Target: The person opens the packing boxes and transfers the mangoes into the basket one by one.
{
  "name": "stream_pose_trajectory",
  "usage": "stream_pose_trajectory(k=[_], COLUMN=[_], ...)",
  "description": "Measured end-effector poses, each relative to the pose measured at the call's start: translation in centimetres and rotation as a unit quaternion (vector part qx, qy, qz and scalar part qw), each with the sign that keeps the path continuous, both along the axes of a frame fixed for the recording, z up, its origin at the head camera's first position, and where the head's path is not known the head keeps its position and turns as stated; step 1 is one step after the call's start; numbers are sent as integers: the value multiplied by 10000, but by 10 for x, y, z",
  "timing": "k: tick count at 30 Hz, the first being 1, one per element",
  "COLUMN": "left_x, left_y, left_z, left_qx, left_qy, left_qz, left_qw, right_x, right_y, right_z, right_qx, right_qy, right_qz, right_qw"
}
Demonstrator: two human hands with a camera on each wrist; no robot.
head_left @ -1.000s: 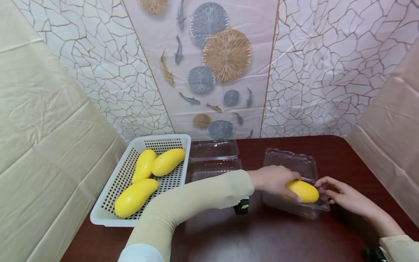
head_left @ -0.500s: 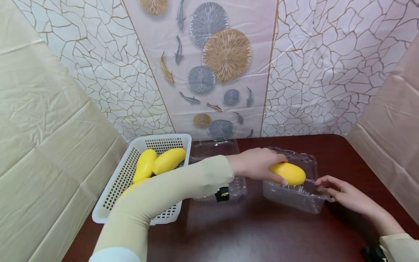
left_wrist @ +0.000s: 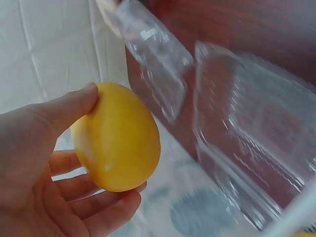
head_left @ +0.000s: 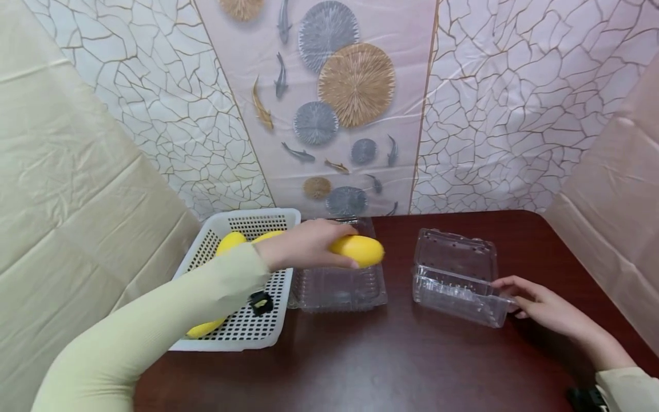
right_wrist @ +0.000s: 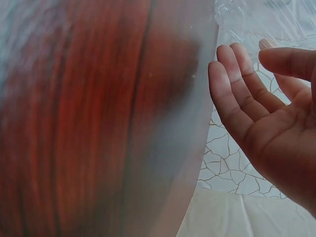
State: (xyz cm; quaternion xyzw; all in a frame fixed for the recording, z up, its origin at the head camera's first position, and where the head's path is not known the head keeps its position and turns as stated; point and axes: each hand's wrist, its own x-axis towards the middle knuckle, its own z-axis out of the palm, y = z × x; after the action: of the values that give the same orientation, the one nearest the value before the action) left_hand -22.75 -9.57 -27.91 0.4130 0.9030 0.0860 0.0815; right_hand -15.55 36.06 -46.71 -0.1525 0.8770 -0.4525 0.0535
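Note:
My left hand [head_left: 304, 243] grips a smooth yellow mango [head_left: 364, 252] in the air, above an open clear plastic clamshell box [head_left: 337, 290]. In the left wrist view the thumb lies on one side of the mango and the fingers curl beneath it. To the right, a second clear clamshell box [head_left: 453, 294] stands with its lid [head_left: 453, 254] raised at the back, nothing inside. My right hand [head_left: 546, 312] pinches its right corner between thumb and fingers. More mangoes [head_left: 231, 240] lie in a white basket [head_left: 257, 344], partly hidden behind the left arm.
Both boxes and the basket stand on a dark red-brown table [head_left: 355, 366]. A patterned cloth [head_left: 355, 86] hangs behind its far edge, and beige cloth walls [head_left: 77, 229] close off the sides. Bare tabletop lies between the two boxes and in front of them.
My left hand has lifted the mango out of the right box and carried it left, over the other box. The right hand has stayed at the box corner.

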Motion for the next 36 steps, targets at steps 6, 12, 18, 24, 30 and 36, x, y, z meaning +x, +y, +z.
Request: stream_pose_trajectory(k=[6,12,18,24,30,36], left_x=[3,6,6,4,7,7], left_y=[-58,-102,-127,-145,-150,-150], left_z=[1,-4,-20,-48,-71,-88], left_qx=[206,427,484,292,82,-5], left_qy=[-50,-144,-215,-471,-781,-919], left_qz=[662,1295,1937,2373,2656,2666], left_qw=[9976,9906,9796,9699,9609,9594], right_x=[-1,-1,-1,0,1,2], right_y=[0,1,1,0,0,-1], right_z=[-3,-3,-3,-4,-5,-4], right_qx=[-190,-186,-228,-201,-268,-209], right_qy=[4,-45,-25,-189,-218,-164], right_qz=[35,-15,9,0,6,-29], right_qw=[9998,9998,9997,9996,9994,9996])
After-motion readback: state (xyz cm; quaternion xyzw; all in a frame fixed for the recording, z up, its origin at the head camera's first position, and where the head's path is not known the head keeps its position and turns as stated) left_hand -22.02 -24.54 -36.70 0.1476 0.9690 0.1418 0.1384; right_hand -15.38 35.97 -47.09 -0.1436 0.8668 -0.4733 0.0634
